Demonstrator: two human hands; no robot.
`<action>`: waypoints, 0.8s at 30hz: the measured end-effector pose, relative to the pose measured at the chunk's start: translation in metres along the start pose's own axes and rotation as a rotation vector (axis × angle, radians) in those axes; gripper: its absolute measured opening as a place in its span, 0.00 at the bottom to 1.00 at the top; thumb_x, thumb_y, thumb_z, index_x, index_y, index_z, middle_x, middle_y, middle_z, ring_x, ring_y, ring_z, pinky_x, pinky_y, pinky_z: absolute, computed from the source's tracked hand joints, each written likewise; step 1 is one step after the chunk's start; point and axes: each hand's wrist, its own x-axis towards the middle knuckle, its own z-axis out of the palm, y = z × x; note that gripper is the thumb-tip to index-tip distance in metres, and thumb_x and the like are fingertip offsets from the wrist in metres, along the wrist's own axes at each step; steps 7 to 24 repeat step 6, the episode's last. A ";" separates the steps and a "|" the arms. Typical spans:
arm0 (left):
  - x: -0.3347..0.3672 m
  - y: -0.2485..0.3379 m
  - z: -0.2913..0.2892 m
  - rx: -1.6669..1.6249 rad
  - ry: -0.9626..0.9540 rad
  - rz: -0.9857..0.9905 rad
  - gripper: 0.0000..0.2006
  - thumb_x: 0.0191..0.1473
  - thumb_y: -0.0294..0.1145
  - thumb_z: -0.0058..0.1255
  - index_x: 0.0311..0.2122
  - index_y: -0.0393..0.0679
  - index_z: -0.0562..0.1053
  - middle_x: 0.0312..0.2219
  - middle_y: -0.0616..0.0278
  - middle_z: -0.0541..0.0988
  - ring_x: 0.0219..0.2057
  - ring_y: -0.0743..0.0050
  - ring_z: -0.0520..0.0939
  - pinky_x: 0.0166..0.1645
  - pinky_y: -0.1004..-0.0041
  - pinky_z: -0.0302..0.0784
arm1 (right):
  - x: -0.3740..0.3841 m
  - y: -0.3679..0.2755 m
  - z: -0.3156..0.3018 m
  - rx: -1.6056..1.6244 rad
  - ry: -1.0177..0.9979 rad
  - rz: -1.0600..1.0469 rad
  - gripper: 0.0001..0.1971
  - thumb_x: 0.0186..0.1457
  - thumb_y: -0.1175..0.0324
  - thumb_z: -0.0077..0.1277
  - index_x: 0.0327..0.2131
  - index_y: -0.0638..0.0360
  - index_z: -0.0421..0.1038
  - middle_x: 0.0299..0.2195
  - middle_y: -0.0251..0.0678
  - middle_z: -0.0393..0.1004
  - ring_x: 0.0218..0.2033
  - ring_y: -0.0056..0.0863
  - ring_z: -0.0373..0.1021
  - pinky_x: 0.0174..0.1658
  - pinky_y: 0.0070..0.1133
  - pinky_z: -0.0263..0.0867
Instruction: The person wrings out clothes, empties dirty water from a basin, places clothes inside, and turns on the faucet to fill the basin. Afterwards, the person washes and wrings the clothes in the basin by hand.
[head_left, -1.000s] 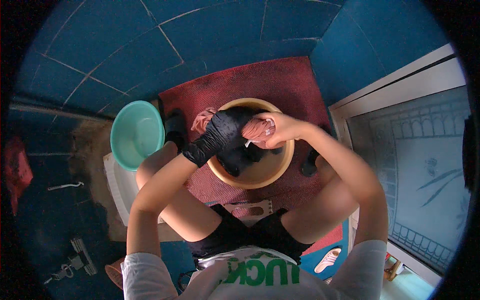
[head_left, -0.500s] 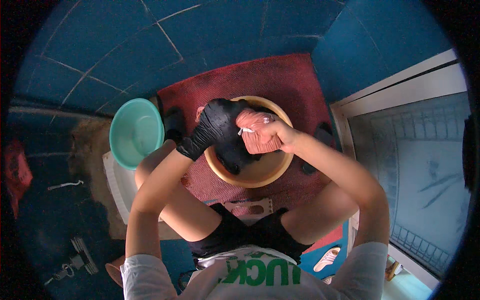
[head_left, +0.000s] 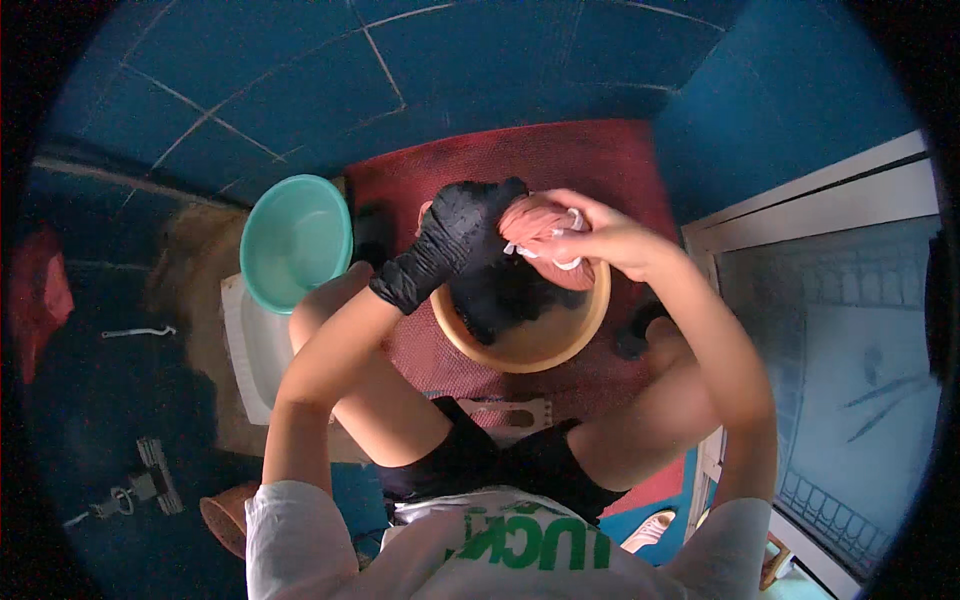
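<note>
A bunched pink cloth (head_left: 540, 222) with white trim is stretched between my hands above the far part of a yellow basin (head_left: 520, 364). My left hand (head_left: 462, 225), in a black glove, is closed around one end, and a bit of pink shows past its far left side. Bare, my right hand (head_left: 618, 243) grips the other end with the thumb across it and the fingers over its far side. Inside the basin lies something black (head_left: 505, 300); whether it is fabric or dark water, I cannot tell.
A turquoise basin (head_left: 345, 245) stands at the left beside a white tray (head_left: 245, 350). Red matting (head_left: 420, 340) covers the floor under the yellow basin. Blue tiled walls rise ahead, and a white-framed frosted door (head_left: 850, 330) is at the right. My knees flank the yellow basin.
My right hand has moved away to the right and turned, its fingers now wrapping over the cloth, whose folds look more twisted. My left hand keeps its hold. The whole view has shifted slightly.
</note>
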 end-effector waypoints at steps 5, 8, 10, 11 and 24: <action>0.005 -0.006 -0.025 0.032 0.086 -0.051 0.21 0.31 0.38 0.52 0.35 0.47 0.65 0.23 0.53 0.73 0.27 0.52 0.74 0.30 0.63 0.69 | 0.012 -0.018 -0.012 0.437 0.021 0.011 0.29 0.48 0.52 0.41 0.50 0.56 0.50 0.46 0.35 0.59 0.47 0.25 0.58 0.48 0.24 0.55; 0.007 -0.005 -0.038 0.031 0.136 -0.079 0.21 0.32 0.39 0.53 0.36 0.47 0.64 0.25 0.51 0.73 0.28 0.52 0.74 0.31 0.63 0.69 | 0.008 -0.031 -0.013 0.516 0.046 0.040 0.30 0.48 0.51 0.41 0.51 0.54 0.48 0.47 0.37 0.57 0.47 0.27 0.58 0.49 0.27 0.55; 0.007 -0.005 -0.038 0.031 0.136 -0.079 0.21 0.32 0.39 0.53 0.36 0.47 0.64 0.25 0.51 0.73 0.28 0.52 0.74 0.31 0.63 0.69 | 0.008 -0.031 -0.013 0.516 0.046 0.040 0.30 0.48 0.51 0.41 0.51 0.54 0.48 0.47 0.37 0.57 0.47 0.27 0.58 0.49 0.27 0.55; 0.007 -0.005 -0.038 0.031 0.136 -0.079 0.21 0.32 0.39 0.53 0.36 0.47 0.64 0.25 0.51 0.73 0.28 0.52 0.74 0.31 0.63 0.69 | 0.008 -0.031 -0.013 0.516 0.046 0.040 0.30 0.48 0.51 0.41 0.51 0.54 0.48 0.47 0.37 0.57 0.47 0.27 0.58 0.49 0.27 0.55; 0.007 -0.005 -0.038 0.031 0.136 -0.079 0.21 0.32 0.39 0.53 0.36 0.47 0.64 0.25 0.51 0.73 0.28 0.52 0.74 0.31 0.63 0.69 | 0.008 -0.031 -0.013 0.516 0.046 0.040 0.30 0.48 0.51 0.41 0.51 0.54 0.48 0.47 0.37 0.57 0.47 0.27 0.58 0.49 0.27 0.55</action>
